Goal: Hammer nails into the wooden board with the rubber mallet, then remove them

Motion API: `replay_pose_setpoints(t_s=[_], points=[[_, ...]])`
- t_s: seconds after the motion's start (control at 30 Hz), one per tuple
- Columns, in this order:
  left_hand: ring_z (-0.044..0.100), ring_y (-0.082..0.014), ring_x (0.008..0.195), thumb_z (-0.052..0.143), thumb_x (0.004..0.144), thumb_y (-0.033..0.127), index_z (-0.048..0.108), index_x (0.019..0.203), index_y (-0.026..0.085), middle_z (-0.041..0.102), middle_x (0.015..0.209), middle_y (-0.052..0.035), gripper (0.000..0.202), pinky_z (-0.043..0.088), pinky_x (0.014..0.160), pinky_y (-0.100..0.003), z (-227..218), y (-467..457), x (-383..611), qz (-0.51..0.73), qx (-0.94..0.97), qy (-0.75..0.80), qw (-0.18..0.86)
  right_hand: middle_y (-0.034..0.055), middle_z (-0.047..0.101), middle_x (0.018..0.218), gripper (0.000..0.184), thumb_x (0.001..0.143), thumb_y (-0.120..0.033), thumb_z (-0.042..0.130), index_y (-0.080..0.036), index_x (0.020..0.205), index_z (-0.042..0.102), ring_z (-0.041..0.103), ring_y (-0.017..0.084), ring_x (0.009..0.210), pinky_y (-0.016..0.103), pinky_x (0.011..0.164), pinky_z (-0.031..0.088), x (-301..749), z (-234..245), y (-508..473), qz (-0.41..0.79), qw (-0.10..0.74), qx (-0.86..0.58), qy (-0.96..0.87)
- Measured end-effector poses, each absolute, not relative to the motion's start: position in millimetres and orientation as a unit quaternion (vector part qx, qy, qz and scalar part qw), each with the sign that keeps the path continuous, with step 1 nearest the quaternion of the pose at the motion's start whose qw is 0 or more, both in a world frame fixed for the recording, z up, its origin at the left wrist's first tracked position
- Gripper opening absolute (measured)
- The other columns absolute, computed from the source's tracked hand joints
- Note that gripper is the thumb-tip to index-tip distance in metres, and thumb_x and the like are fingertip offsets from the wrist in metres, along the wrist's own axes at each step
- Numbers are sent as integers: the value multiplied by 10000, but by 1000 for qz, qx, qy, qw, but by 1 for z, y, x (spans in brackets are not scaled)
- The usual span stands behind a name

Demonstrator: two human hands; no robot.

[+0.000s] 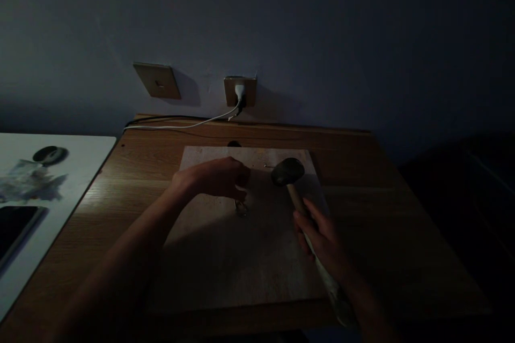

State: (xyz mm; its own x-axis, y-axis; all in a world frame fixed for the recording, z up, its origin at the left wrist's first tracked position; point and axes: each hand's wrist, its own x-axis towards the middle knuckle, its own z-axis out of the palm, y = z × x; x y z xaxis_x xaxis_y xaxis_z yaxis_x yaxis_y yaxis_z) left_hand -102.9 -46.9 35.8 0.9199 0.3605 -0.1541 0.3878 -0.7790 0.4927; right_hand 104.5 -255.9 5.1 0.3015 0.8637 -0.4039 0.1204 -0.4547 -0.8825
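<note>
My right hand (319,236) is wrapped round the wooden handle of a mallet (287,172), whose dark, rounded head is raised over the right part of a pale board (241,278). Over the middle of the same board is my left hand (217,177), its fingers curled and the thumb set apart from them. Just below that thumb is a small shiny metal piece (240,209); its kind cannot be made out in the dim light. A thin nail-like bit (267,165) lies left of the mallet head.
The board lies on a wooden desk (362,198) against the wall. A plug (240,91) sits in a wall socket, with a white cable (181,126) running left along the desk's back. At left, a white surface (92,155) holds a dark tablet-like slab (20,230) and a crumpled plastic bag (32,179).
</note>
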Motion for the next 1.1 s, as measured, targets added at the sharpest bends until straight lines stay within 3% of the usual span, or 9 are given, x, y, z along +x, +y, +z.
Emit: replay_pose_setpoints(t_s=[0.1, 0.3, 0.53, 0.73, 0.9, 1.1], points=[[634, -165, 618, 871, 662, 289, 723, 741, 222, 723, 736, -10, 181, 436, 588, -260, 41, -60, -108, -62, 942, 238, 227, -81, 508, 636, 606, 870, -598, 608, -207, 1327, 532, 429, 77, 397, 192, 335, 372, 102, -2, -262, 470, 395, -720, -323], [602, -164, 529, 841, 671, 220, 722, 682, 222, 692, 643, -12, 120, 390, 523, -260, 37, -69, -100, -73, 949, 249, 181, -104, 450, 552, 705, 850, -623, 620, -199, 1400, 498, 425, 94, 391, 193, 334, 362, 97, -9, -264, 475, 408, -721, -297], [635, -141, 669, 641, 778, 58, 683, 773, 180, 702, 783, -25, 129, 454, 621, -245, 25, -47, -96, 71, 948, 241, 197, -83, 479, 621, 538, 837, -623, 632, -225, 1194, 578, 434, 81, 414, 184, 334, 365, 96, -3, -262, 484, 418, -704, -309], [613, -132, 687, 622, 769, 31, 667, 849, 157, 681, 804, -33, 156, 455, 615, -231, 10, -38, -93, 189, 919, 262, 226, -77, 474, 638, 441, 863, -600, 610, -224, 1091, 590, 422, 72, 414, 177, 329, 360, 97, -4, -262, 483, 420, -696, -325], [591, -116, 677, 577, 772, -1, 668, 811, 145, 663, 786, -25, 176, 451, 626, -220, 10, -38, -90, 224, 913, 256, 226, -72, 481, 657, 467, 885, -592, 593, -220, 1168, 582, 424, 69, 426, 170, 338, 351, 97, -5, -263, 483, 417, -698, -325], [661, -152, 745, 560, 882, 87, 741, 894, 152, 716, 839, -66, 193, 521, 701, -259, 8, -39, -89, 218, 922, 244, 207, -78, 478, 649, 517, 888, -603, 595, -225, 1239, 563, 409, 69, 411, 177, 330, 341, 98, -9, -264, 493, 424, -691, -316]])
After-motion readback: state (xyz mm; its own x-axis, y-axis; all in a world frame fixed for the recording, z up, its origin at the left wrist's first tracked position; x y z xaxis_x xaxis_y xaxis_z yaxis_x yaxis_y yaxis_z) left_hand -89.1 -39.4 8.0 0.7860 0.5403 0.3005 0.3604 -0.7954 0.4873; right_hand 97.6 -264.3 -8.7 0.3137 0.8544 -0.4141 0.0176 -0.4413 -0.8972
